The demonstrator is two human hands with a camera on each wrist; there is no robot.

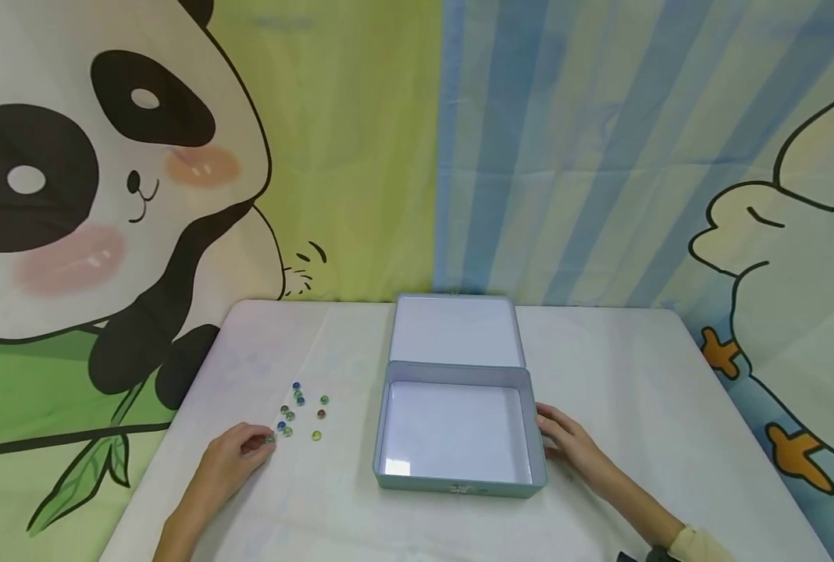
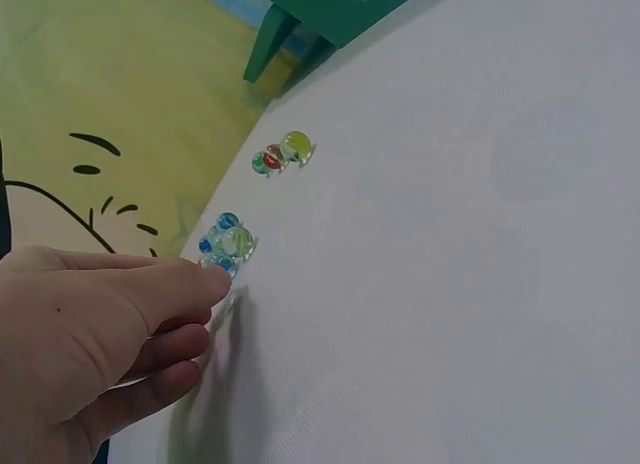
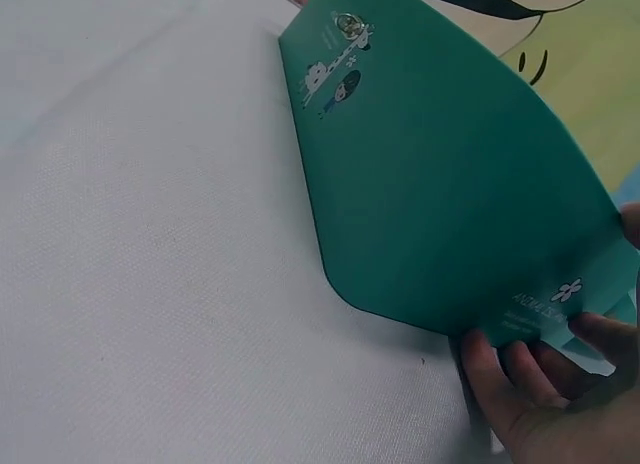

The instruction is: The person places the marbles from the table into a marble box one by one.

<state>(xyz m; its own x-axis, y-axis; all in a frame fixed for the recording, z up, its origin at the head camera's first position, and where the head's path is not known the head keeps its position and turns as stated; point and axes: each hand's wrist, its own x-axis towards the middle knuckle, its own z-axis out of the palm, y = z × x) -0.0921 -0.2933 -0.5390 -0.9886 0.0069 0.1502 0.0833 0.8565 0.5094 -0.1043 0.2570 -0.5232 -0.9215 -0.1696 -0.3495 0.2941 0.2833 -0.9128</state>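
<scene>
At the left of the table my left hand (image 1: 230, 457) pinches a small glass marble (image 1: 271, 439) between thumb and fingertips. Right beyond those fingertips lies a loose group of marbles (image 1: 290, 416), green, blue and brown; a yellow-green marble (image 1: 316, 435) sits a little to the right. The left wrist view shows my left hand (image 2: 120, 324) with its thumb and forefinger together at the near marbles, partly covering them. My right hand (image 1: 575, 445) rests its fingers against the right side of a green tin box (image 1: 459, 488), along its lower edge in the right wrist view.
The box stands mid-table with its hinged lid (image 1: 455, 332) laid back toward the rear edge; its pale inside floor (image 1: 459, 429) shows. A white cloth covers the table (image 1: 614, 367). Behind hangs a cartoon backdrop (image 1: 347, 140) with a panda.
</scene>
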